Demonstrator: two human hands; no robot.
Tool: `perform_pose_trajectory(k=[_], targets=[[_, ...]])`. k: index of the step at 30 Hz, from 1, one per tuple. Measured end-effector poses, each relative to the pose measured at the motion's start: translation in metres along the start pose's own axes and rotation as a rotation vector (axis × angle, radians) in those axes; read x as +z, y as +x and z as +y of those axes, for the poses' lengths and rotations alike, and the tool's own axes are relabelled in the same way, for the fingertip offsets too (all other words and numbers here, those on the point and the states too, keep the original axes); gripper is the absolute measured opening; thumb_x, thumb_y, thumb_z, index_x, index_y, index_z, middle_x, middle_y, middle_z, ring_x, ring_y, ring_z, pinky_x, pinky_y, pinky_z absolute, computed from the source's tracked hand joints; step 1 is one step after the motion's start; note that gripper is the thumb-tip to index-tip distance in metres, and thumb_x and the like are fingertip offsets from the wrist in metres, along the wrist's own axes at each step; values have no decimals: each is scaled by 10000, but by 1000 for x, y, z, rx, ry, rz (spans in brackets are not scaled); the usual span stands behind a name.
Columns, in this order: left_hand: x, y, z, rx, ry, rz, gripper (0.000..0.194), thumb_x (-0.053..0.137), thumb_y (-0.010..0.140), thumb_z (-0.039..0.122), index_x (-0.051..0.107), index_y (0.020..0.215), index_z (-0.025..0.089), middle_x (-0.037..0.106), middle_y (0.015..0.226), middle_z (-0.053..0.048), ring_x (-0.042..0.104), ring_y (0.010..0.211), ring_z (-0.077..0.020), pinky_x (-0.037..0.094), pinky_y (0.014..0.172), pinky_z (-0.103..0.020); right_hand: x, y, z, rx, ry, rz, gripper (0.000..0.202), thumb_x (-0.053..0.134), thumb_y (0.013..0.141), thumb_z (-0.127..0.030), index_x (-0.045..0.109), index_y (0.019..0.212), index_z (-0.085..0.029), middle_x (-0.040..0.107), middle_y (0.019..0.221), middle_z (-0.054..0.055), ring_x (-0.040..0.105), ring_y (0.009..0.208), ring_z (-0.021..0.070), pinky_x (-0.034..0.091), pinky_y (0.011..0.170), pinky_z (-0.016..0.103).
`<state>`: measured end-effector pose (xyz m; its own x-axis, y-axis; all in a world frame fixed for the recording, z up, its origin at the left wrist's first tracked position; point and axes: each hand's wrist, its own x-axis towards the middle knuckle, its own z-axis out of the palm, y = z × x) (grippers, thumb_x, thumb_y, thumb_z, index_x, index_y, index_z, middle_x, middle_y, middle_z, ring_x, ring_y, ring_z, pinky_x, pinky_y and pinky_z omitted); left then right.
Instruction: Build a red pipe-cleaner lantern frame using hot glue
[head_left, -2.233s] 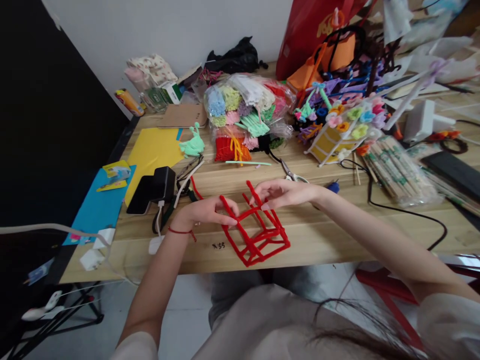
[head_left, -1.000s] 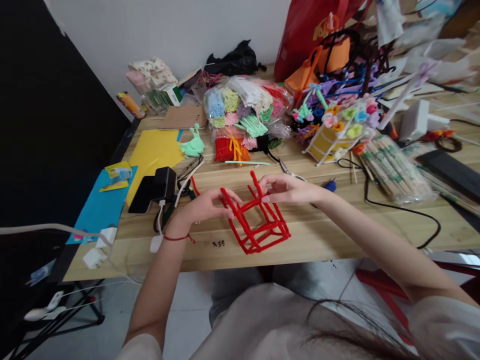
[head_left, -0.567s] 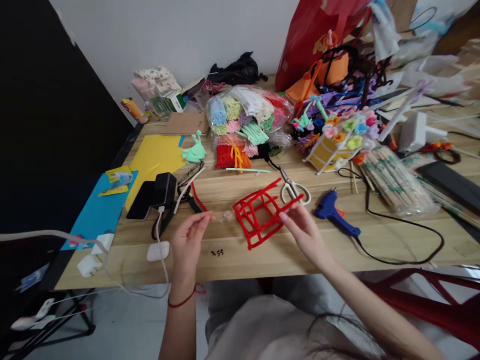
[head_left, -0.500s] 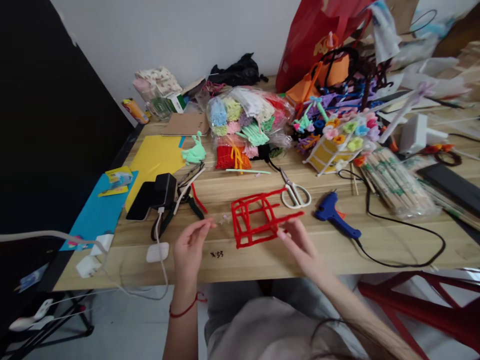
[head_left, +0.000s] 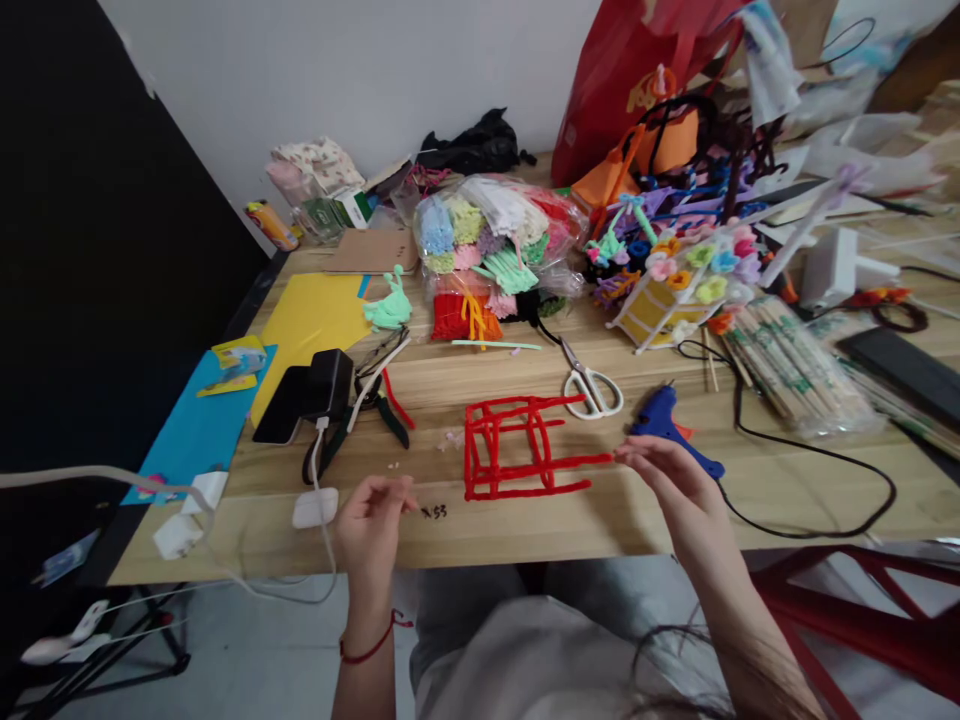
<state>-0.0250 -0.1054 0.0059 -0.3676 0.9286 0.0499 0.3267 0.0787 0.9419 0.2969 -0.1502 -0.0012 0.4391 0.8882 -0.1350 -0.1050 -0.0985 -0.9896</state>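
A red pipe-cleaner frame [head_left: 517, 465] rests on the wooden table, with several loose ends pointing right. My right hand [head_left: 671, 475] is at its right, thumb and fingertips closed by the tip of the longest red end; whether they grip it is too small to tell. To the left of the frame, my left hand [head_left: 377, 515] is held low over the table edge, fingers curled and pinched together. What it holds, if anything, is too small to make out. Small pale scraps [head_left: 450, 440] lie between my left hand and the frame.
White-handled scissors [head_left: 592, 392] lie behind the frame, and a blue glue gun [head_left: 671, 430] with a black cord is at the right. Pliers [head_left: 391, 420], a phone [head_left: 281, 405] and a white case [head_left: 315, 507] are at the left. Bagged pipe cleaners [head_left: 487, 235] sit behind.
My right hand has moved right, from the frame's near side to the long end's tip. The frame has turned slightly and now lies straighter. My left hand has lowered a little.
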Motion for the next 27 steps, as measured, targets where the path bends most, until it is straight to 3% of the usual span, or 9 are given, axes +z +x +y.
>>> perform_pose_trajectory(k=[3, 5, 7, 8, 11, 14, 18, 23, 27], targets=[[17, 8, 18, 64, 16, -132, 370, 538, 858, 489, 682, 766, 161, 665, 575, -17, 640, 575, -152, 538, 642, -275, 16, 21, -6, 104, 97, -143, 315, 713, 776, -397, 648, 1035, -231, 733, 891, 39, 681, 857, 175, 511, 872, 333], [31, 16, 29, 76, -34, -293, 466, 425, 909, 533, 676, 1019, 157, 724, 751, -60, 686, 717, -178, 556, 732, -313, 31, 35, -11, 213, 142, -297, 345, 716, 766, -406, 653, 1039, -206, 740, 893, 58, 696, 834, 184, 522, 857, 345], [46, 23, 37, 39, -97, -385, 564, 408, 910, 563, 508, 1318, 187, 730, 890, -73, 699, 750, -182, 569, 737, -333, 45, 44, -15, 297, 171, -432, 358, 732, 747, -393, 662, 1036, -193, 742, 912, 69, 704, 835, 189, 530, 849, 342], [53, 26, 40, 13, -117, -428, 587, 428, 904, 564, 448, 1374, 211, 726, 934, -72, 703, 749, -180, 573, 734, -334, 52, 47, -16, 332, 184, -496, 355, 736, 743, -387, 665, 1030, -189, 742, 915, 72, 705, 840, 192, 534, 843, 339], [69, 31, 47, -85, -181, -554, 537, 520, 871, 536, 527, 1306, 221, 725, 957, -71, 711, 731, -182, 582, 705, -320, 68, 52, -20, 423, 236, -641, 318, 736, 740, -385, 675, 978, -183, 742, 878, 74, 706, 808, 193, 547, 794, 327], [76, 32, 50, -141, -217, -622, 426, 624, 816, 473, 652, 1123, 178, 742, 936, -86, 701, 672, -172, 579, 644, -284, 75, 54, -19, 462, 278, -641, 288, 754, 723, -347, 684, 951, -187, 731, 805, 41, 685, 695, 153, 542, 682, 266], [73, 30, 48, -110, -222, -617, 341, 643, 810, 415, 695, 1036, 166, 756, 830, -80, 659, 560, -142, 539, 539, -241, 77, 55, -15, 494, 354, -631, 277, 761, 697, -278, 696, 953, -195, 703, 778, 9, 646, 649, 124, 515, 614, 229], [69, 28, 49, -83, -195, -610, 272, 652, 806, 395, 712, 958, 177, 756, 778, -65, 675, 615, -156, 510, 525, -222, 83, 50, -15, 575, 534, -652, 176, 757, 705, -257, 684, 857, -206, 679, 751, -20, 639, 658, 118, 518, 652, 243], [68, 26, 50, -88, -184, -629, 247, 643, 816, 386, 711, 943, 185, 759, 813, -61, 676, 634, -156, 502, 525, -219, 85, 50, -15, 663, 519, -660, 170, 786, 700, -260, 660, 729, -150, 674, 718, -14, 637, 609, 94, 519, 619, 211]])
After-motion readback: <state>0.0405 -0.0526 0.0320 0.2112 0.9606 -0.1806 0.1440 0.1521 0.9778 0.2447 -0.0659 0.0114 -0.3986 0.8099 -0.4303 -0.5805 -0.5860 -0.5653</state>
